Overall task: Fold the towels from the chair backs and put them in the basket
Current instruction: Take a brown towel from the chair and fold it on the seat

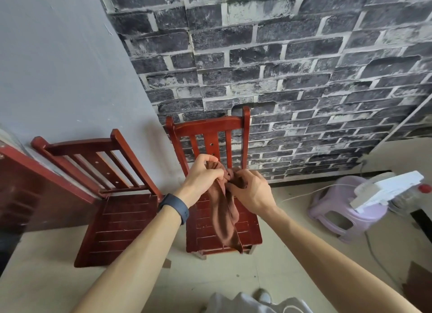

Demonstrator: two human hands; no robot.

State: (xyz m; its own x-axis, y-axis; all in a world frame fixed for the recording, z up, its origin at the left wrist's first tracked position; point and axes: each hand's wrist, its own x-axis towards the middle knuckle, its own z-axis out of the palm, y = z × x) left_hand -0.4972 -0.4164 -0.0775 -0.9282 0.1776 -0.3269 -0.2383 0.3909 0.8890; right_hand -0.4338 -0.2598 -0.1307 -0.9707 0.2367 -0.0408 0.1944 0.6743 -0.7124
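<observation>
- Gripping the bunched top of the brown towel [225,219], your left hand [202,176] and right hand [249,190] are holding it above the chair [208,125] seat.
- It is hanging limp, likely light; take the corners.

Lilac plastic stool [327,211] w/ white foam slab [392,186] on top, nr brick-pattern wall [304,67].

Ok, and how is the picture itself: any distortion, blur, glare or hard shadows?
Head view: wide-angle distortion bends the courses of the brick wall and tilts the left chair outward; the light is soft and even, with no glare and faint shadows; the left hand, the right hand and the brown towel they grip look sharp; the purple stool near the right edge looks softer.
</observation>
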